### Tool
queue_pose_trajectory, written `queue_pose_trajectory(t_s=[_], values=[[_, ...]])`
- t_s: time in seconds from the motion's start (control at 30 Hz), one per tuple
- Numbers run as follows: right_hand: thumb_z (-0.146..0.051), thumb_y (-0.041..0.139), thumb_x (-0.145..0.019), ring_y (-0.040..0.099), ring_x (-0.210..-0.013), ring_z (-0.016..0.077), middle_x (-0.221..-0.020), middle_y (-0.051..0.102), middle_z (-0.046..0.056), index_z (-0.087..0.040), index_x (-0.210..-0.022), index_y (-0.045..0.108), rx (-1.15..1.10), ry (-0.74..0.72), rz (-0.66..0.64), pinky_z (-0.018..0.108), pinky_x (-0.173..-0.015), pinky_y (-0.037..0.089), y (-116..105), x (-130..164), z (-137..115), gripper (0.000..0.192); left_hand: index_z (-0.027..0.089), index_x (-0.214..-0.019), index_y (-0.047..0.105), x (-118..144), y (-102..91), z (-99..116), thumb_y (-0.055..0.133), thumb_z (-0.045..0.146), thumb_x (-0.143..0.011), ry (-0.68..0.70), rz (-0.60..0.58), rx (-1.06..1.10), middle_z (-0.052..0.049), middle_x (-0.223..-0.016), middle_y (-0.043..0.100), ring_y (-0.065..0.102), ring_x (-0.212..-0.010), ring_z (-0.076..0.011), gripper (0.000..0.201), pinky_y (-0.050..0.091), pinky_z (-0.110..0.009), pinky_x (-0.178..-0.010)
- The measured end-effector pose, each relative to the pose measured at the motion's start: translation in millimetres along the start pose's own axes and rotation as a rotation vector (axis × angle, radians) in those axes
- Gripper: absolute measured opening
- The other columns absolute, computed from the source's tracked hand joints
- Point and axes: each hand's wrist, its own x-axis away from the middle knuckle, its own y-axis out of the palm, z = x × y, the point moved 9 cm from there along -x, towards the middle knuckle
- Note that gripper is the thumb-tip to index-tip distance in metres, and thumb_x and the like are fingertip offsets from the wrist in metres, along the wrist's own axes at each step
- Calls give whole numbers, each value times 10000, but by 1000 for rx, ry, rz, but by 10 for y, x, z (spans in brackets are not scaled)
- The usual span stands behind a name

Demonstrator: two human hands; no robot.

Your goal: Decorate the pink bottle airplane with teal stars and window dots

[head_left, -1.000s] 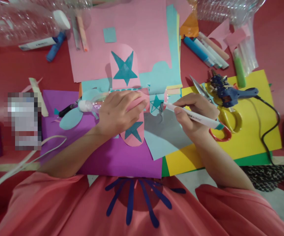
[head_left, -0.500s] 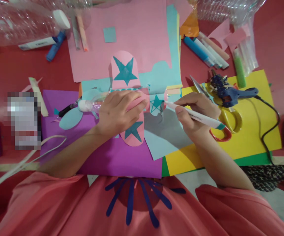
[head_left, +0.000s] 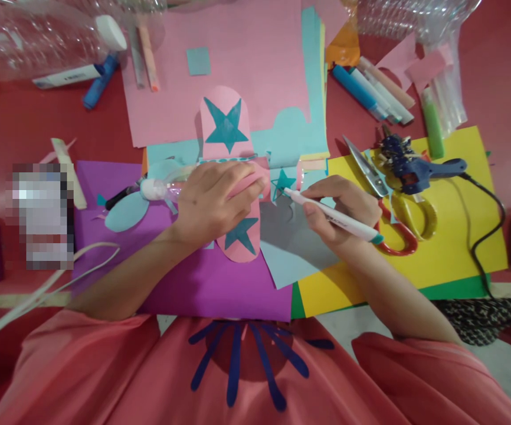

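Observation:
A small plastic bottle with a white cap (head_left: 153, 189) lies sideways in the middle, pink paper wings (head_left: 227, 121) sticking out above and below it, each bearing a teal star. My left hand (head_left: 220, 200) is wrapped over the bottle's body and hides most of it. On the light blue paper at the bottle's right end is a smaller teal star (head_left: 283, 183), largely coloured in. A white paint marker (head_left: 335, 217) with a teal end is pinched in my right hand (head_left: 348, 206). Its tip touches the lower part of that small star, or nearly so.
Scissors (head_left: 405, 235) and a blue glue gun (head_left: 415, 168) with a black cord lie right, on yellow paper (head_left: 454, 236). Several markers (head_left: 357, 91) lie behind. Large clear bottles (head_left: 38, 44) stand along the back. A phone (head_left: 45, 218) is far left; purple paper (head_left: 220, 295) is in front.
My right hand has shifted left and slightly down, carrying the marker tip from the small star's right edge to its lower part. More of the star is filled in. My left hand stays put.

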Motion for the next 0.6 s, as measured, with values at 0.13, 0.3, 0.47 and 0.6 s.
queue_pose_trajectory(t_s=[0.13,0.3,0.47,0.6], values=[[-248,621,-867,609,-532,125,-671,674,-2,-229,-827,615,8,6,-15,279,-492,516,28,-26,-23,45,286,-1154,590,-8,-23,-2,443,147,-933,0,41,30,-20,-1105,730,685,-1013,-202,300,510,-344,-830],[-243,613,-868,631,-551,140,-669,684,1,-227,-831,611,42,-21,-80,286,-493,537,65,-34,-50,40,285,-1153,592,0,1,-9,439,145,-943,-13,22,34,-20,-1126,721,677,-1031,-202,295,505,-344,-850],[-225,610,-863,616,-527,122,-658,688,-10,-233,-821,605,50,-44,-140,257,-481,525,109,-39,-82,42,213,-1109,612,-31,-53,33,479,124,-919,34,52,26,-62,-1073,725,677,-983,-220,248,504,-345,-805],[-195,613,-855,615,-532,122,-663,686,-3,-228,-836,600,52,-58,-147,256,-481,521,117,-42,-97,41,228,-1113,611,-30,-44,23,459,132,-935,22,49,15,-45,-1081,722,669,-997,-203,253,501,-332,-821]])
